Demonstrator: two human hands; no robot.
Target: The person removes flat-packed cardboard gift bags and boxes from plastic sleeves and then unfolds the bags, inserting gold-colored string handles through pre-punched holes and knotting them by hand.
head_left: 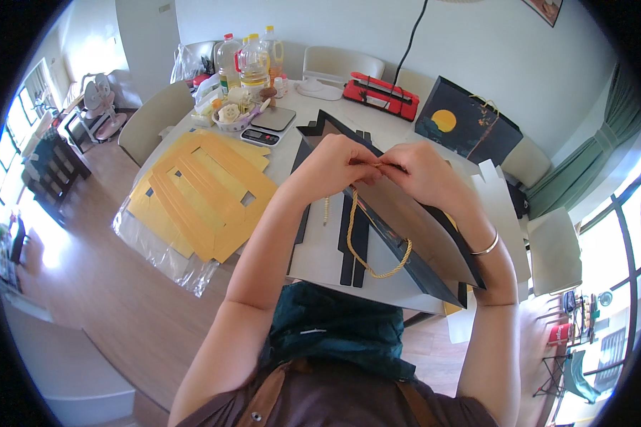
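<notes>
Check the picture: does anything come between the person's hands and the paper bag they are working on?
Nothing visible does. Both the left hand and the right hand are already on the top edge of the dark paper bag, pinching at its gold cord handle.

Three oil bottles point(249, 60), two dark gift bags point(420, 242) point(466, 121), one kitchen scale point(260, 135), one red tool point(381, 96), upper frame.

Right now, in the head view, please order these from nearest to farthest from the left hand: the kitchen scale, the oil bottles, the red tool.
1. Kitchen scale: on the table just beyond the left hand, slightly left.
2. Red tool: farther back, to the right.
3. Oil bottles: at the table's far left end.
</notes>
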